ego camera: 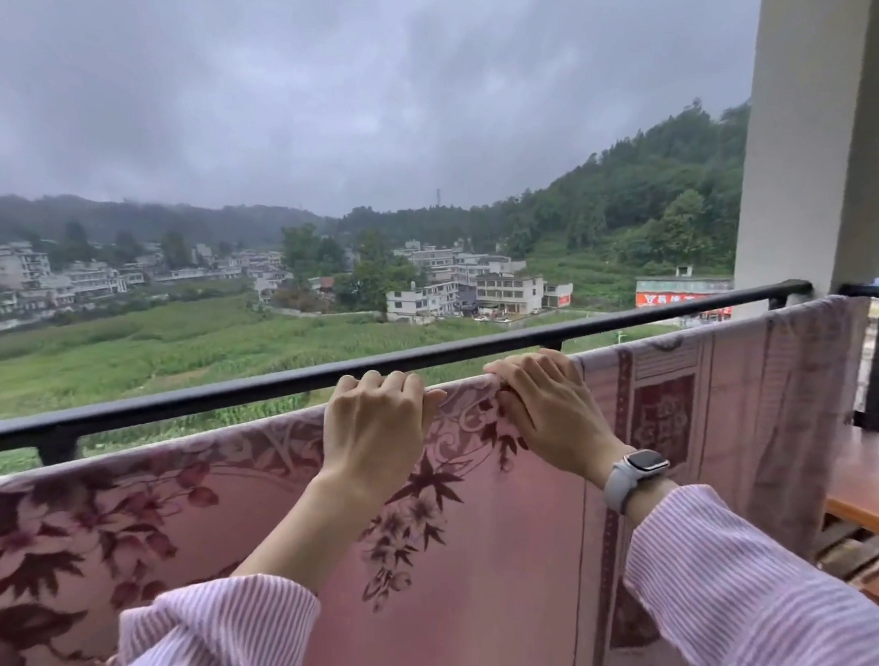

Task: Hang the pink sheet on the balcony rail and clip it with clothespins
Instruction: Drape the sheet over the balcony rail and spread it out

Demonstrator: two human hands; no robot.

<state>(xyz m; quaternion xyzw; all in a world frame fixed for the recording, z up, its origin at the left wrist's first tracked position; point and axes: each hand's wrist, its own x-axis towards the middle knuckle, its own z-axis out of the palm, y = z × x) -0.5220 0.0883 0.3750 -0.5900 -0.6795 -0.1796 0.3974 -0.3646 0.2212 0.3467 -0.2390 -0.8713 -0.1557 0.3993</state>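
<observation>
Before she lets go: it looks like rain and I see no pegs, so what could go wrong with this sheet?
Only the left hand and right hand pinch the pink sheet at its top edge; no clothespins show, so it may slide down when released. The black rail runs bare beyond it. Heavy grey clouds could wet it.

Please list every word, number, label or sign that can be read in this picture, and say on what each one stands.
No text can be read with confidence.
Red sign on the far building: white characters, too small and blurred to read.
Red patch on a white building's wall: too small to tell.
Watch on the right wrist: screen dark, nothing shown.
Pink sheet: patterns only, no words.
</observation>
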